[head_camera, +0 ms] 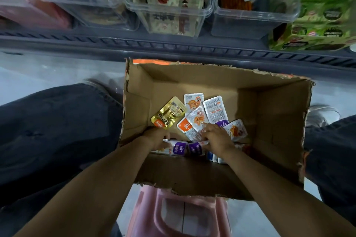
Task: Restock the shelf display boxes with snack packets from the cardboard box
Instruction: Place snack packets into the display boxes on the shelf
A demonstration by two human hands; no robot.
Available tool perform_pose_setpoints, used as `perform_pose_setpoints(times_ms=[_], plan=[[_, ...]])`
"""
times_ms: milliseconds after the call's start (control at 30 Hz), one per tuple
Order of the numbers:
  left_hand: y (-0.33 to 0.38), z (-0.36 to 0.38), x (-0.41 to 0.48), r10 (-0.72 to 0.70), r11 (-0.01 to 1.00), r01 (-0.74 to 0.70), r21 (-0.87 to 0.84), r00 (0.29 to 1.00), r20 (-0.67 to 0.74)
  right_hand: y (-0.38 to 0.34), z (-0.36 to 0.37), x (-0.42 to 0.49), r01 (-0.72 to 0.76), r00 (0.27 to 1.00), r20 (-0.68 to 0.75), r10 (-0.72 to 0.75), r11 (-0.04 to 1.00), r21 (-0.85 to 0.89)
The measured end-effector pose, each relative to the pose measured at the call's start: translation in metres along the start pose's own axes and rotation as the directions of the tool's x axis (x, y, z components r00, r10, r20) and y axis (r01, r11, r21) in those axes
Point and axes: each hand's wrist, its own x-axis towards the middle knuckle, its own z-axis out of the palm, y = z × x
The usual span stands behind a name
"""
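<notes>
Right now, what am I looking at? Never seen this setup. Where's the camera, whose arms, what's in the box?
There is no machine here. The one picture comes from a camera worn on a person's head, looking forward and down. The two bare arms are that person's own, with dark trouser legs on either side.

Both hands reach into an open cardboard box on the floor. It holds loose snack packets: a gold packet and several white packets with orange or purple ends.

The left hand rests on packets near the box's near wall. The right hand lies over the pile, fingers spread. Whether either is gripping a packet is unclear.

Above is a shelf with clear plastic bins holding packets and a green carton. A pink stool is below.
</notes>
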Motion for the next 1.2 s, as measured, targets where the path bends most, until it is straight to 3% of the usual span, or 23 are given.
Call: perform_pose_setpoints(times_ms=[100,200,333,433,600,700,1033,1200], plan=[[0.003,-0.002,0.001,-0.021,0.974,0.000,-0.227,0.996,-0.090,0.007,-0.003,-0.005,-0.102,0.993,-0.016,0.117,0.918,0.382],[0.010,-0.011,-0.002,-0.031,0.901,-0.053,-0.431,0.982,-0.185,0.014,-0.013,-0.007,-0.169,0.964,-0.009,0.267,0.635,0.754],[0.029,-0.027,-0.015,-0.056,0.806,-0.111,-0.581,0.964,-0.261,0.013,-0.048,-0.019,-0.110,0.941,-0.020,0.338,0.361,0.926],[0.047,-0.038,-0.026,-0.118,0.649,-0.190,-0.736,0.931,-0.345,0.011,-0.064,-0.027,-0.054,0.917,0.007,0.398,0.107,0.993],[0.083,-0.051,-0.056,-0.154,0.395,-0.315,-0.863,0.904,-0.400,-0.009,-0.095,-0.043,-0.016,0.934,0.075,0.350,-0.169,0.985],[0.099,-0.057,-0.075,-0.129,0.333,-0.335,-0.882,0.910,-0.394,-0.027,-0.110,-0.052,0.010,0.937,0.079,0.342,-0.252,0.968],[0.131,-0.086,-0.143,-0.064,0.472,-0.376,-0.797,0.887,-0.456,-0.053,-0.148,-0.099,0.100,0.984,-0.053,0.170,-0.284,0.954],[0.148,-0.102,-0.183,0.012,0.538,-0.478,-0.694,0.827,-0.561,-0.065,-0.173,-0.125,0.193,0.977,-0.158,0.141,-0.286,0.939]])
